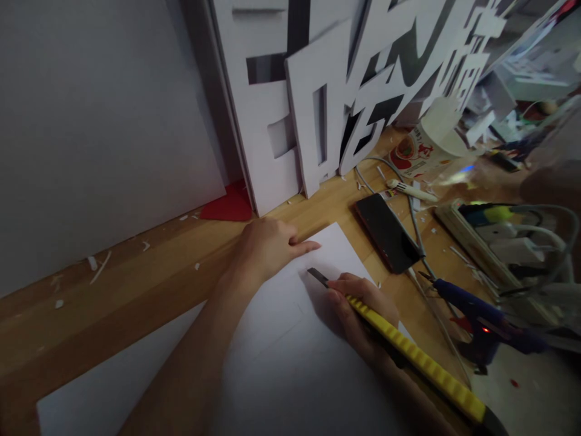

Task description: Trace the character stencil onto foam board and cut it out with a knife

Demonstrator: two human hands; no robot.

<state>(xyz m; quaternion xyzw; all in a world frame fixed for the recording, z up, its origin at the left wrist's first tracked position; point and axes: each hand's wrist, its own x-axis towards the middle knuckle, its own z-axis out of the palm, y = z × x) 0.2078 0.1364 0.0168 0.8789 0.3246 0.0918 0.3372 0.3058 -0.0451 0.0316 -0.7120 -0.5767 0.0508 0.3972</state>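
Note:
A white board (290, 363), probably foam board, lies flat on the wooden table with faint lines on its face. At its far edge is my left hand (267, 248), the thumb stretched over the top and the other fingers curled at the edge, partly hidden. My right hand (358, 309) is wrapped round a yellow and black utility knife (408, 345). The knife's blade is out and points at the board near my left thumb; whether the tip touches the surface I cannot tell.
Cut-out white letters (318, 121) lean at the back beside a large pale panel (104, 121). To the right are a phone (388, 233), a blue glue gun (485, 315) with a red light, cables, a power strip (472, 242) and a paper cup (422, 148). White scraps litter the table (113, 303).

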